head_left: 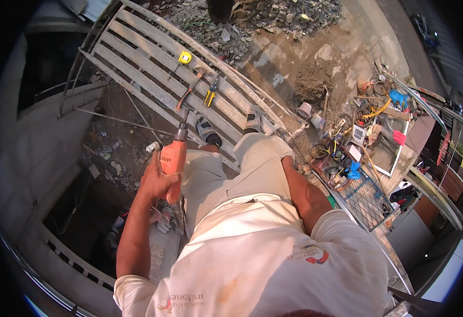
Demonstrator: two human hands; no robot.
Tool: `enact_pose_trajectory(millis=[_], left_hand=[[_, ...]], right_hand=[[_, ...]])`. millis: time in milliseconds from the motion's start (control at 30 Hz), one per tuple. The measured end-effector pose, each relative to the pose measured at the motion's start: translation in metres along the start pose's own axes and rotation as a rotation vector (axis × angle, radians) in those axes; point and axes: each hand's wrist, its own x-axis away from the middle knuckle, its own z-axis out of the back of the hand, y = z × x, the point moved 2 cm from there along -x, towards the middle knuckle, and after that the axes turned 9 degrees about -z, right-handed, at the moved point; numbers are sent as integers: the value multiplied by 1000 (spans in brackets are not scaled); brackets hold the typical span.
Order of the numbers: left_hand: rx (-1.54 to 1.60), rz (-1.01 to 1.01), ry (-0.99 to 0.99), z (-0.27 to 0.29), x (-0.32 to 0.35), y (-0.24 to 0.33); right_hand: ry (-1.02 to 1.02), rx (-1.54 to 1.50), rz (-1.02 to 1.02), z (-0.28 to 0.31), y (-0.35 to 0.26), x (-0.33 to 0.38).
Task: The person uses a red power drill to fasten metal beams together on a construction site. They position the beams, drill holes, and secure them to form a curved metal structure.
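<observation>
My left hand (156,182) is closed around the grip of an orange power drill (173,157). The drill's dark chuck and thin bit point away from me, toward the slatted platform (136,50). On its slats lie a hammer with a red-orange handle (190,91), yellow-and-black snips (211,93) and a yellow tape measure (185,57). The hammer and snips are side by side, just beyond the bit; the tape measure is farther off. My right forearm (309,193) reaches down beside my right knee, where the fingers are hidden.
My sandalled feet (206,130) stand on the platform, which has gaps between its slats. Below left is a dark opening (91,206) beside a concrete wall (46,153). Rubble (289,18) lies beyond. At right are a bucket (304,110), a metal grille (366,198) and heaped scrap.
</observation>
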Motion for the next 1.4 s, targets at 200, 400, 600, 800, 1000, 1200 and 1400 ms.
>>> enact_pose_trajectory(millis=[200,400,600,800,1000,1200,1400], left_hand=[[-102,51,-153,14,20,19],[-249,5,-171,24,23,11],[-302,77,-266,39,18,35],[-407,-13,-184,40,4,3],[-331,9,-318,47,3,45],[-329,-86,-247,39,-6,22],[-262,-49,-283,54,8,32]], right_hand=[[98,-71,6,-22,-37,-32],[133,-100,-10,-44,-40,-27],[165,-127,-26,-51,-33,-18],[200,-178,-25,-55,-32,-22],[283,-260,62,-55,-15,-22],[188,-6,-142,-29,-29,20],[122,-25,-249,-39,-8,36]])
